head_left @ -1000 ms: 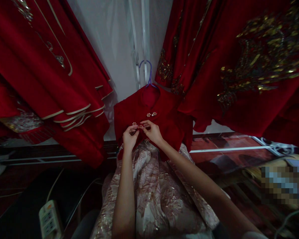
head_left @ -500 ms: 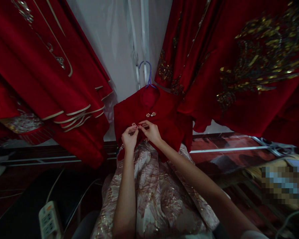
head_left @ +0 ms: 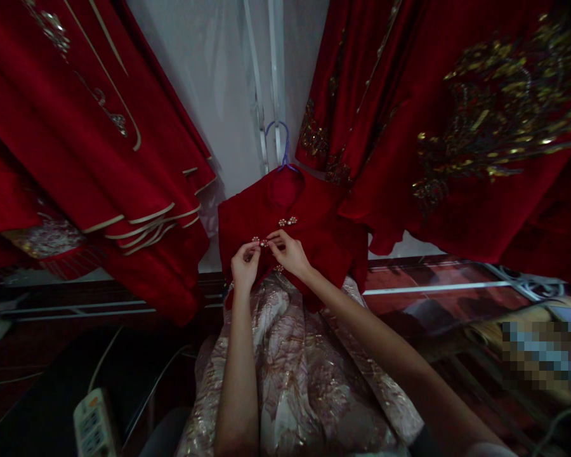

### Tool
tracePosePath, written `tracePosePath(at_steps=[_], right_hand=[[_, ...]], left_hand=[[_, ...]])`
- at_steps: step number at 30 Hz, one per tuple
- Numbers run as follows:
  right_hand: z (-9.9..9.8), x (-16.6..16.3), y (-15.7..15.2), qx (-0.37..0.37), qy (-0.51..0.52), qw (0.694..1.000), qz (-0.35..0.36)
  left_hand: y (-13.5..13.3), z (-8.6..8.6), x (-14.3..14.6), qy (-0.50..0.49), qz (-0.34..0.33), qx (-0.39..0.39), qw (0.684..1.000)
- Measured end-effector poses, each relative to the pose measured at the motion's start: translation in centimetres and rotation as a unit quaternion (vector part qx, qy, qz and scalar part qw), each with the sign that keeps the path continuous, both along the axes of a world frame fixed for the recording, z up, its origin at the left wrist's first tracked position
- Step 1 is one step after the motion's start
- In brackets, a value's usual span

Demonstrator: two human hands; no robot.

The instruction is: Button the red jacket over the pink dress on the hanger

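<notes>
A red jacket [head_left: 330, 212] hangs on a purple hanger [head_left: 285, 143] in front of me. At its chest a flower-shaped, beaded clasp [head_left: 288, 221] joins the front edges. Lower down, both hands meet at a second beaded clasp [head_left: 263, 244]. My left hand [head_left: 245, 263] pinches its left part between thumb and fingers. From the other side, my right hand [head_left: 289, 252] pinches the right part, with fingers bent over it. A third clasp [head_left: 278, 268] shows partly just below the hands. Below the jacket spreads a shiny pale pink skirt [head_left: 285, 381] with a leaf pattern.
Red garments with pale trim [head_left: 147, 158] hang on the left. On the right hangs a red garment with gold sequins [head_left: 495, 114]. A white power strip [head_left: 94, 422] lies at lower left on a dark surface. A pale metal rail [head_left: 433, 287] runs low on the right.
My left hand has drawn slightly left and down from the right one, so more of the clasp shows between them. My right hand has hardly moved.
</notes>
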State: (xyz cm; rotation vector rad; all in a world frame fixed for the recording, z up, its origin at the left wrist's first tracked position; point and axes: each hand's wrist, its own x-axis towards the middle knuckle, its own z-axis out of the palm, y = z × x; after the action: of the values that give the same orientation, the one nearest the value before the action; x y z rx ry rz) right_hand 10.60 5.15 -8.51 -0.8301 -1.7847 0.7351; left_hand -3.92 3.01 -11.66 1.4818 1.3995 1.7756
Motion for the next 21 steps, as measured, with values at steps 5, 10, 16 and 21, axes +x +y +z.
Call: tracePosePath(at_steps=[5, 10, 16, 21], right_hand=[[-1.2, 3.7, -2.6, -0.047, -0.025, 0.998, 0.024], [-3.4, 8.3, -4.7, -0.144, -0.040, 0.989, 0.018], [-5.0, 8.1, -4.2, -0.139, -0.073, 0.988, 0.000], [-7.6, 6.0, -4.0, -0.090, -0.065, 0.993, -0.035]], left_hand=[[-0.5, 0.4, -1.9, -0.026, 0.017, -0.028, 0.999], [-1.3, -0.2, -4.2, -0.025, -0.051, -0.152, 0.987], [-1.6, -2.1, -5.3, 0.034, -0.049, -0.245, 0.968], [-0.5, -3.6, -4.4, 0.023, -0.033, -0.234, 0.971]])
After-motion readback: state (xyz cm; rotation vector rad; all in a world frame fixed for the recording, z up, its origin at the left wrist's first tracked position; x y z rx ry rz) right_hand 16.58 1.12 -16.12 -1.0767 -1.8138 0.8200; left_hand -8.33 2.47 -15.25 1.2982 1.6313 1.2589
